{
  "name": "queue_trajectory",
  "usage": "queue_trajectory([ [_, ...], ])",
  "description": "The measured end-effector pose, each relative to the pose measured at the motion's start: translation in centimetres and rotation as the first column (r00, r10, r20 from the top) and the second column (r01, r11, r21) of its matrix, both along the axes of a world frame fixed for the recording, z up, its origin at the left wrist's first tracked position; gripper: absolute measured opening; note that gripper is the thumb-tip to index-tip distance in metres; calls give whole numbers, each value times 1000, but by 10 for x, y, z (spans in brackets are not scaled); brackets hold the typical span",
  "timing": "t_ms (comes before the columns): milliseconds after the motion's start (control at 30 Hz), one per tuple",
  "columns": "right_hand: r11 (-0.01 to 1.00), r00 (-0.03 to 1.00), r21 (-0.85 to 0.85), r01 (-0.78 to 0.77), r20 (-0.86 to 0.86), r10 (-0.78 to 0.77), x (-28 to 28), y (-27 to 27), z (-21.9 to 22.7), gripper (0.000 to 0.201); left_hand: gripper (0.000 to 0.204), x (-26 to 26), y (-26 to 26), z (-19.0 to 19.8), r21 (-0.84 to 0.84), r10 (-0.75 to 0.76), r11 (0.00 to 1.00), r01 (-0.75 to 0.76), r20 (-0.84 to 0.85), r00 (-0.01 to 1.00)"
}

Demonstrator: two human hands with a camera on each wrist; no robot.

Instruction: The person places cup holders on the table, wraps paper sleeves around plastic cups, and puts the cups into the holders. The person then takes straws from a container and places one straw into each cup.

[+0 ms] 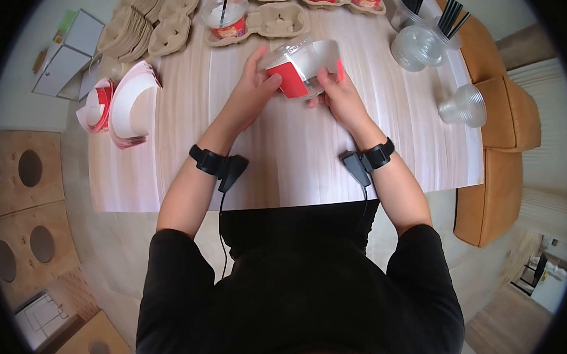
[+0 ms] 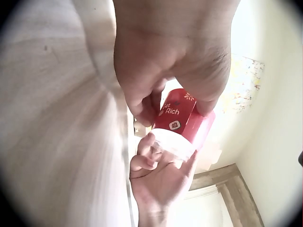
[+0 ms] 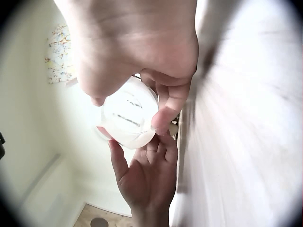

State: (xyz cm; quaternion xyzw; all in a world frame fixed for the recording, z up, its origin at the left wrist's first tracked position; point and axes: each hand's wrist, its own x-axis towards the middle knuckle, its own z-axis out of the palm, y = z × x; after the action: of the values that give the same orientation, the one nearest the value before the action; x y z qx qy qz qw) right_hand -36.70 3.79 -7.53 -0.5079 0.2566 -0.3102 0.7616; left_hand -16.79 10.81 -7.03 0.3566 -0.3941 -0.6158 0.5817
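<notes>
Held between both hands over the table is a clear plastic cup [image 1: 300,46] lying tilted on its side. A red paper sleeve [image 1: 288,79] with a white inner face goes around part of it, one end standing off on the right. My left hand [image 1: 253,89] grips the sleeve and cup from the left, its thumb on the red face. From the other side my right hand [image 1: 344,102] holds the cup near its base, thumb by the sleeve's loose end. White print on the red sleeve [image 2: 173,111] shows in the left wrist view; the right wrist view shows the cup's round base [image 3: 127,111].
Pink-edged stacked sleeves [image 1: 128,118] lie at the left. Cardboard carriers [image 1: 282,20], some with sleeved cups [image 1: 227,27], line the back. At right stand clear lids [image 1: 418,47], black straws [image 1: 451,17] and nested clear cups [image 1: 464,106]. Beyond the table edge is a brown sofa [image 1: 501,114].
</notes>
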Motion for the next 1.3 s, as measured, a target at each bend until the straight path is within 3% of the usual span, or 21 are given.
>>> queue_trajectory([
  [100, 991, 999, -129, 39, 11, -38, 4, 8, 4, 61, 81, 0, -2, -4, -15, 51, 999, -50, 81, 995],
  [167, 854, 994, -520, -8, -100, -52, 4, 13, 5, 68, 87, 2, -3, -4, -69, 127, 990, -120, 113, 985],
  [267, 916, 995, -393, -86, -78, 60, 2, 18, 12, 79, 90, 9, -4, -6, -55, 106, 993, -100, 108, 988],
  [500, 914, 999, -404, -43, -45, 28, 0, 16, 13, 88, 96, 4, 1, 1, -30, 100, 995, -97, 132, 986],
  [600, 899, 992, -423, -110, 14, 128, 0, 13, 11, 88, 100, 4, -1, -4, -100, 130, 988, -119, 118, 984],
  [700, 897, 992, -437, -63, 71, 104, 1, 10, 9, 79, 100, 4, -1, 0, -117, 152, 984, -131, 195, 969],
  [767, 939, 998, -339, 55, -20, -66, 5, 11, 10, 66, 101, 2, 1, 1, -90, 87, 994, -68, 234, 968],
  [867, 917, 989, -379, 124, -23, -143, 8, 11, 6, 55, 99, 1, -2, -7, -90, 87, 994, -66, 258, 962],
  [1000, 939, 986, -302, 167, 34, -164, 11, 11, 3, 55, 96, -3, -3, 0, -52, 107, 994, -100, 160, 981],
  [1067, 956, 981, -221, 194, 62, -185, 11, 13, 7, 56, 81, -5, -2, 2, -36, 117, 993, -112, 179, 977],
  [1300, 922, 974, -362, 138, -122, -193, 11, 12, 10, 57, 64, -17, -2, -7, -26, 204, 979, -203, 199, 958],
])
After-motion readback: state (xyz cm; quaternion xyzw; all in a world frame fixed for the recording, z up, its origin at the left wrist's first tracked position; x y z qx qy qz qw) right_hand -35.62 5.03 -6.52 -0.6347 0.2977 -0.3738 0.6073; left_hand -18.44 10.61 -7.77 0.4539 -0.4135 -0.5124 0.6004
